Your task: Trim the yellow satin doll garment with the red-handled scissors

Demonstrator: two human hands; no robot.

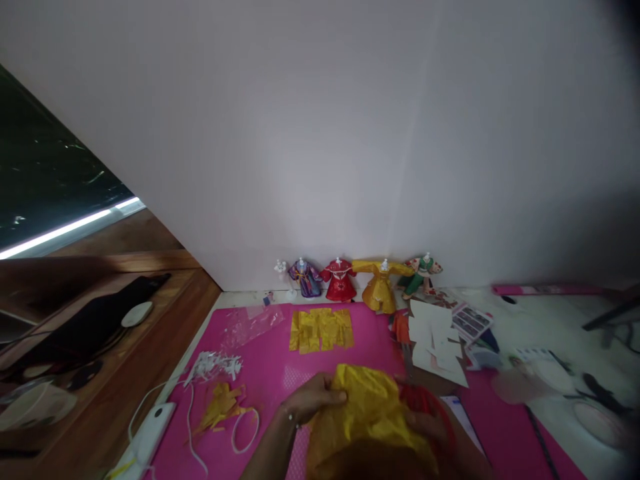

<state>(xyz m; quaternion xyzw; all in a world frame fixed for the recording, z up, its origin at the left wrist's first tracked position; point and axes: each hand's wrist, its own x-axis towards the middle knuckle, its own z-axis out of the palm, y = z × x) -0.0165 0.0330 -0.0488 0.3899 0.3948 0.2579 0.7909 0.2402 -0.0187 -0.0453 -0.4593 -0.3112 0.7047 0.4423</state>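
Crumpled yellow sheet [370,403] is nearest, held over the pink mat [263,363]. The left hand [316,397] has its grip closed on the edge, thumb on top; the right hand [424,425] blurs beside red loops [419,399], its grip impossible to tell. Arranging the sheet seems in hand; the next move likely calls for a steady left pinch.

A thin bracelet [291,416] with small pale beads crosses the left wrist [287,408].
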